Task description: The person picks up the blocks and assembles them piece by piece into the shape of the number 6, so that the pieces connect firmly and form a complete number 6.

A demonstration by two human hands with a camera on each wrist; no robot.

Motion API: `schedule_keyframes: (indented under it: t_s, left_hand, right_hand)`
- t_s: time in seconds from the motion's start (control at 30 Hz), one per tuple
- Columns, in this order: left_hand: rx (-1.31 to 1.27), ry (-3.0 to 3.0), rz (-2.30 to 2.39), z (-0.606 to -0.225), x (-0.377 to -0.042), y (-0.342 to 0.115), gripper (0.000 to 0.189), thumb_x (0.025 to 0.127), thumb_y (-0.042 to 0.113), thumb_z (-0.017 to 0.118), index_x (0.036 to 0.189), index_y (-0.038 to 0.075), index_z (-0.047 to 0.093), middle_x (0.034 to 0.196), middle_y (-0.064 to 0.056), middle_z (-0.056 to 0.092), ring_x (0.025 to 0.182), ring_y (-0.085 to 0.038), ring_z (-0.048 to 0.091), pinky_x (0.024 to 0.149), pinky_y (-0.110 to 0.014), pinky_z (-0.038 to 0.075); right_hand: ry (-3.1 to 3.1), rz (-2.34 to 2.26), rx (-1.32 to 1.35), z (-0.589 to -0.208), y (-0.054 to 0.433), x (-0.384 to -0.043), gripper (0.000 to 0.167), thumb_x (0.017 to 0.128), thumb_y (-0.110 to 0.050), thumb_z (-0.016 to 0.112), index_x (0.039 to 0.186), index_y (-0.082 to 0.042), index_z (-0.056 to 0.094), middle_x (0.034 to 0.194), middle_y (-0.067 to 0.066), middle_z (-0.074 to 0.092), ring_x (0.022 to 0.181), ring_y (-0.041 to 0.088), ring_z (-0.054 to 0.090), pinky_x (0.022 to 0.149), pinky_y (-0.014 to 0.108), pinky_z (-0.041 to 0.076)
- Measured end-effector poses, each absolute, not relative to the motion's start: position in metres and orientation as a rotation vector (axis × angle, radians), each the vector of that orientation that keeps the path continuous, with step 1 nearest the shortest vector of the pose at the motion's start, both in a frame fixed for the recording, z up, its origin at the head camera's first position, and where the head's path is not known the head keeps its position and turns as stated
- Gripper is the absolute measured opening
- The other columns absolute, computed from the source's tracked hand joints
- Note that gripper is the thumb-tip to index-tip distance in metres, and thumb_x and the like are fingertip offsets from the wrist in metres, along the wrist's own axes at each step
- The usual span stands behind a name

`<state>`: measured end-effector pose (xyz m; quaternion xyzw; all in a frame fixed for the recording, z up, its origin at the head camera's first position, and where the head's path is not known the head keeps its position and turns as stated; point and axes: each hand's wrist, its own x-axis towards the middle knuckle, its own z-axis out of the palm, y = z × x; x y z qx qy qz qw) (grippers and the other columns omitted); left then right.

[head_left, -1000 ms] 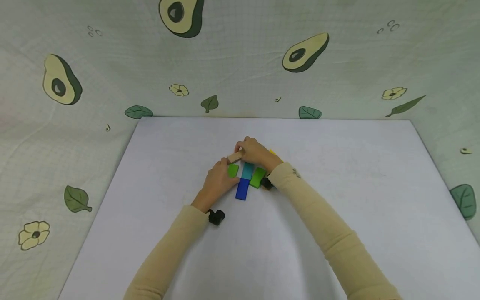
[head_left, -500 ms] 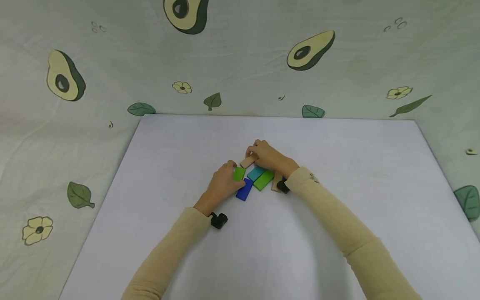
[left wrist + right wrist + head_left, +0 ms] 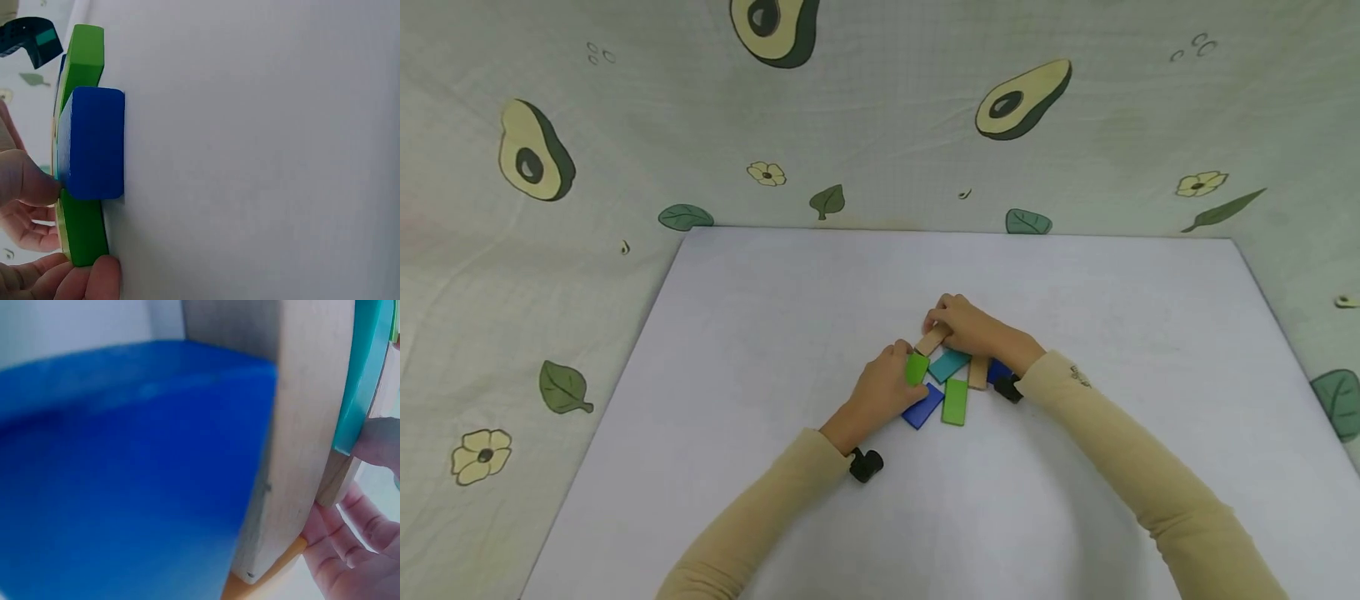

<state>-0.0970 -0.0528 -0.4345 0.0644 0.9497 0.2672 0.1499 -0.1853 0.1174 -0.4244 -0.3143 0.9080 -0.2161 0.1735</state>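
Note:
A cluster of flat blocks lies on the white table between two hands. At its left, the left hand (image 3: 882, 389) holds a green block (image 3: 917, 368), with fingers (image 3: 102, 275) at the block's end and the thumb by a blue block (image 3: 922, 407). On the far side, the right hand (image 3: 973, 327) grips a plain wooden block (image 3: 932, 339), its thumb also close to the teal block (image 3: 950, 365). Nearer lies a second green block (image 3: 955, 402). Another wooden block (image 3: 978, 372) and a second blue block (image 3: 999, 371) sit by the right wrist, partly hidden.
An orange-yellow block (image 3: 275, 575) shows beneath the wooden one in the right wrist view. Black wrist cameras (image 3: 867, 465) sit low beside the blocks. Behind the white table (image 3: 775, 283) hangs a cloth (image 3: 880, 108) printed with avocados and leaves.
Both hands have shifted right and slightly nearer, and the cluster has moved along. The nearer green block has turned and stands apart from the teal one. The teal block has turned too.

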Motion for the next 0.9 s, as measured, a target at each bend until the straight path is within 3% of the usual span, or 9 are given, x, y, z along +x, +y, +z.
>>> schedule_keyframes:
  t_s: [0.23, 0.9]
  left_hand:
    - [0.200, 2.780, 0.742, -0.431, -0.099, -0.051, 0.054, 0.079, 0.025, 0.071, 0.121, 0.003, 0.046, 0.106, -0.012, 0.057, 0.080, -0.018, 0.057, 0.068, -0.029, 0.049]
    - [0.157, 3.000, 0.674, -0.431, -0.138, -0.061, 0.049, 0.077, 0.018, 0.071, 0.117, 0.001, 0.047, 0.098, -0.013, 0.055, 0.080, -0.021, 0.056, 0.070, -0.033, 0.049]
  right_hand:
    - [2.579, -0.598, -0.882, -0.420, 0.124, -0.187, 0.024, 0.081, 0.001, 0.064, 0.099, -0.015, 0.065, 0.104, 0.012, 0.052, 0.102, 0.028, 0.045, 0.087, 0.042, 0.042]
    - [2.645, -0.568, -0.698, -0.410, 0.099, -0.231, 0.028, 0.086, 0.004, 0.052, 0.106, -0.009, 0.065, 0.110, 0.019, 0.049, 0.103, 0.032, 0.046, 0.092, 0.044, 0.040]
